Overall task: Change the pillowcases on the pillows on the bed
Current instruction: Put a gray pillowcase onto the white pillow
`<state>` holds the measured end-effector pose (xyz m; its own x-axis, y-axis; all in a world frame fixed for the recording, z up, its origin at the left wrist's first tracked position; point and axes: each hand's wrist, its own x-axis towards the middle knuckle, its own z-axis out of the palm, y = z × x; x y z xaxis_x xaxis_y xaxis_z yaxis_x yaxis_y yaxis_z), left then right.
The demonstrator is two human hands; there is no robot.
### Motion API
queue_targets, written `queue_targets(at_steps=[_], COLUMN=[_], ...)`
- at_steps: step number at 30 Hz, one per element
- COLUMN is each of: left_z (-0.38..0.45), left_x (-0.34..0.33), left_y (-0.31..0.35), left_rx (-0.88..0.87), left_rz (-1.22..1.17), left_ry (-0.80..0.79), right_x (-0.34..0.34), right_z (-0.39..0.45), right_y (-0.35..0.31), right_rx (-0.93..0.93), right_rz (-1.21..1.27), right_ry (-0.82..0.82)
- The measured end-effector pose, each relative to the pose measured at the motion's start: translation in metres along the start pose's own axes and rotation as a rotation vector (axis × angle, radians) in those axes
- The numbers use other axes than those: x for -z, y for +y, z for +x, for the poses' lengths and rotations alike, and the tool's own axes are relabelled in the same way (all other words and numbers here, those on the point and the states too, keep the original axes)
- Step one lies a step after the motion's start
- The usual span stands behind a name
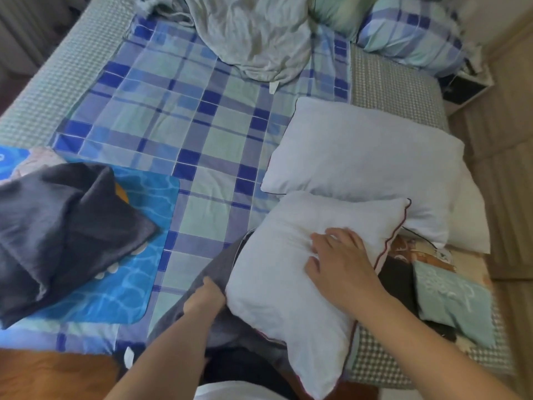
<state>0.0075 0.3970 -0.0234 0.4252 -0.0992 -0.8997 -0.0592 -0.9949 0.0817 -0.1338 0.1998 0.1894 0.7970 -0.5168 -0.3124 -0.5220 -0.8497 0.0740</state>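
Note:
A bare white pillow [277, 287] with dark red piping lies at the near edge of the bed, its lower end inside a dark grey pillowcase [215, 272]. My left hand [203, 298] is shut on the edge of that grey pillowcase at the pillow's left side. My right hand [340, 262] presses flat on top of the pillow, fingers spread. A second bare white pillow [366, 168] lies just beyond it. Another dark grey pillowcase or cloth [57, 226] lies crumpled at the left.
A blue-checked sheet [184, 116] covers the bed. A crumpled pale duvet [256, 33] and a checked pillow [412, 33] lie at the far end. A blue water-patterned cushion [135, 272] sits under the grey cloth. Patterned fabric [450, 301] lies at the right edge.

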Motion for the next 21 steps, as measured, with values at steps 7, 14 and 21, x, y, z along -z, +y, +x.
queue_targets(at_steps=[7,14,21], left_z=[-0.087,-0.196,-0.247], left_x=[0.046,0.133,0.197], left_y=[-0.010,0.025,0.005], left_rx=[-0.093,-0.411,-0.645], left_rz=[-0.273,-1.154,-0.966], left_ry=[0.469,0.495,0.079], right_x=[0.053,0.157,0.110], right_z=[0.013,0.001,-0.053], right_y=[0.001,-0.007,-0.027], right_rx=[0.213,0.706,1.098], right_rz=[-0.085,-0.047,-0.241], right_ry=[-0.259,-0.293,0.133])
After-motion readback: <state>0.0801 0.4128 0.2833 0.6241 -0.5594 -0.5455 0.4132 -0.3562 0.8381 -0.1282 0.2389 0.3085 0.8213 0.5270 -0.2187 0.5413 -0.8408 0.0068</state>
